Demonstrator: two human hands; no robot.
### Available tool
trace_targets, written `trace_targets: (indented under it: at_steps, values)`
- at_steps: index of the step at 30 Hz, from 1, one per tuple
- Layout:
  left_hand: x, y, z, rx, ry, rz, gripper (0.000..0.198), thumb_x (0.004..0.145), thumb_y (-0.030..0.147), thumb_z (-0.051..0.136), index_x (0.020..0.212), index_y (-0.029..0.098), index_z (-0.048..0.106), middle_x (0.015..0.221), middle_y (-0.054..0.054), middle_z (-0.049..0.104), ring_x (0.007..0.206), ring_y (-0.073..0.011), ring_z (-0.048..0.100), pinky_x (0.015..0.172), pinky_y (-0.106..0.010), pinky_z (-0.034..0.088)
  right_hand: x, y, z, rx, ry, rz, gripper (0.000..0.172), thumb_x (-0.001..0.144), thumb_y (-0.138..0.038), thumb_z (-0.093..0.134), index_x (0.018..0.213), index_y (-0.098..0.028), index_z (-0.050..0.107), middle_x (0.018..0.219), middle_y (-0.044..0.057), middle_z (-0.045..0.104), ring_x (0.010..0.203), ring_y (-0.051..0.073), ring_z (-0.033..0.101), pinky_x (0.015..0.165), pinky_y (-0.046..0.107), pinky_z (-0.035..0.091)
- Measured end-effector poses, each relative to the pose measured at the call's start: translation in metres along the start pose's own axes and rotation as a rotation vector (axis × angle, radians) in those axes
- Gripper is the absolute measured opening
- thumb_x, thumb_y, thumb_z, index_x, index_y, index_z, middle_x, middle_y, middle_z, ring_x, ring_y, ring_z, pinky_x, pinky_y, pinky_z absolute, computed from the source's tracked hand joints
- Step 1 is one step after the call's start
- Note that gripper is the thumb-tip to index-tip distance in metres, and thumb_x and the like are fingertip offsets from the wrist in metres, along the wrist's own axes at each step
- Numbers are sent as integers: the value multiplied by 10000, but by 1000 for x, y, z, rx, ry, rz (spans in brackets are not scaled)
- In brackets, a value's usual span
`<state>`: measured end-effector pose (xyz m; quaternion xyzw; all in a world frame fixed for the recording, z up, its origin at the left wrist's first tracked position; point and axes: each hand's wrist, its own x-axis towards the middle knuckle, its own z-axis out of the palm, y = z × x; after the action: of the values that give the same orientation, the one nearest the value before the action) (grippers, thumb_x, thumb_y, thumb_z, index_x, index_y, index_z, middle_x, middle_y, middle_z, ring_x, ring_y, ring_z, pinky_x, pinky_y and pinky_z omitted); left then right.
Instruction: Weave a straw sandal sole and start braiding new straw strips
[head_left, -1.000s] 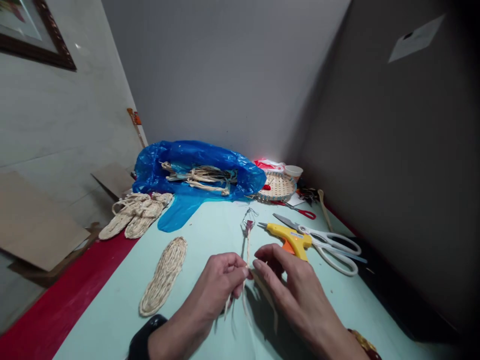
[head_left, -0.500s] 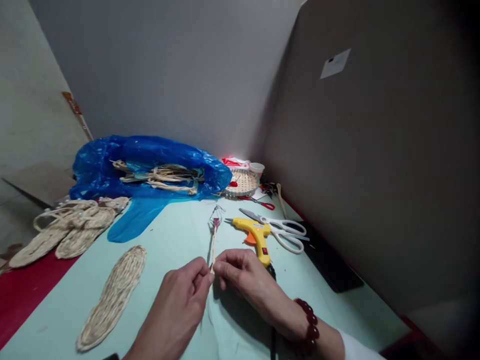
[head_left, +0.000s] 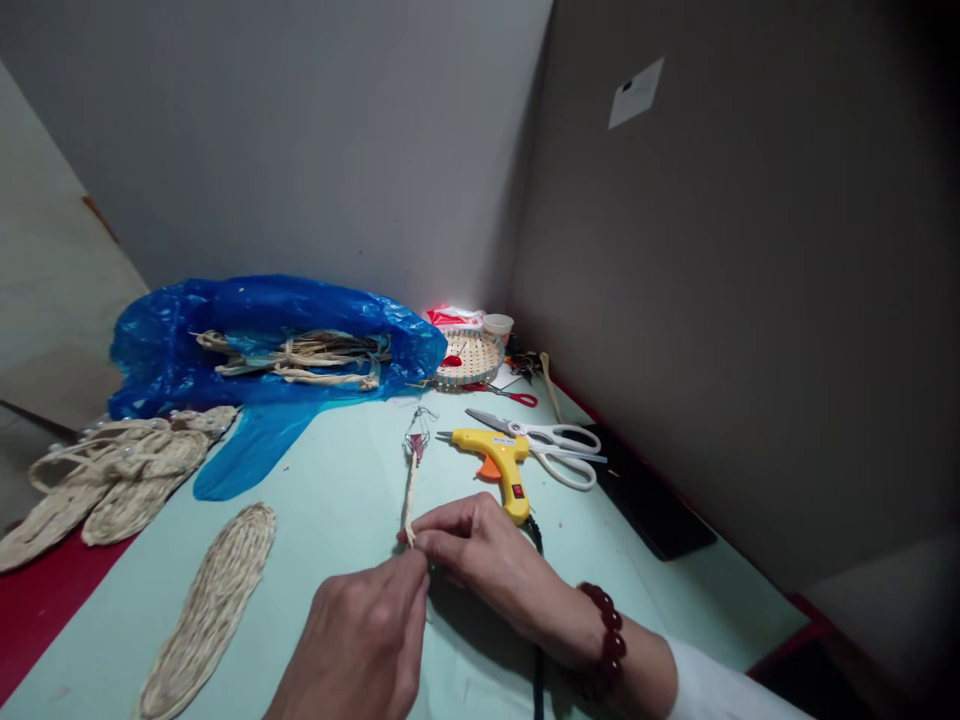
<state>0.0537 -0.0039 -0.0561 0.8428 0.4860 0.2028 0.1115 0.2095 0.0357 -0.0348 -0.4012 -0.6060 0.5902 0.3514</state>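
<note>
A thin pale braided straw cord [head_left: 410,495] runs from a clip with wire [head_left: 417,445] on the tabletop down to my fingers. Its lower end is pinched by my right hand [head_left: 487,570], thumb against forefinger. Just below, my left hand [head_left: 364,635] is closed with its fingertips at the strands; the back of the hand hides most of what it grips. A woven straw sole [head_left: 214,605] lies flat to the left of my left hand. Beyond my right hand rests a yellow glue gun [head_left: 495,455] with an orange trigger.
White-handled scissors [head_left: 551,440] lie behind the glue gun, near a black flat object [head_left: 656,495]. A blue plastic bag [head_left: 300,295] holding straw bundles [head_left: 322,350] is at the back. Straw sandals [head_left: 135,460] sit far left. A round woven basket [head_left: 476,358] and red-handled scissors [head_left: 521,398] are behind.
My left hand has turned and dropped slightly, its back now facing up, while my right hand keeps its pinch on the cord. The whole view has shifted a little.
</note>
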Motion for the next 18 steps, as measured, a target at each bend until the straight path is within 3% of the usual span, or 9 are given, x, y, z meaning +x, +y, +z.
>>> trace_targets:
  at_steps: [5, 9, 10, 12, 14, 18]
  values:
    - [2, 4, -9, -61, 16, -17, 278, 943, 247, 410, 736, 230, 594, 673, -31, 670, 591, -185, 641, 558, -294, 412, 3, 2, 2, 151, 36, 87, 167, 710, -290, 643, 625, -147, 623, 562, -28, 477, 553, 105, 358, 537, 244, 263]
    - [14, -1, -24, -326, 193, -286, 266, 916, 367, 476, 726, 220, 591, 696, -16, 640, 628, -163, 583, 600, -283, 409, 1, 1, 2, 205, 24, 112, 168, 726, -268, 635, 635, -128, 661, 493, -46, 438, 484, 84, 280, 502, 244, 206]
    - [17, -4, -25, -450, 177, -385, 218, 890, 394, 519, 788, 218, 598, 681, -6, 634, 592, -150, 561, 573, -271, 407, 1, 1, 2, 209, 20, 114, 175, 739, -262, 624, 634, -127, 660, 478, -50, 426, 472, 81, 257, 492, 245, 190]
    - [23, -11, -22, -811, -22, -538, 261, 849, 470, 557, 876, 212, 583, 526, 42, 556, 423, -118, 456, 432, -240, 344, 0, 0, 1, 209, 11, 115, 174, 751, -249, 608, 638, -125, 653, 484, -44, 436, 470, 81, 259, 481, 244, 176]
    - [27, -17, -16, -1013, -164, -571, 318, 816, 517, 566, 817, 199, 562, 447, 71, 481, 335, -87, 359, 352, -218, 280, 1, 1, 1, 194, -3, 109, 158, 748, -223, 580, 643, -122, 643, 523, -24, 479, 483, 82, 279, 476, 240, 177]
    - [29, -21, -11, -1117, -189, -563, 309, 774, 482, 628, 758, 190, 532, 545, 80, 483, 352, -27, 272, 336, -174, 224, 3, 4, 0, 88, -30, 94, 121, 733, -143, 514, 682, -129, 623, 532, -30, 485, 480, 81, 273, 465, 231, 184]
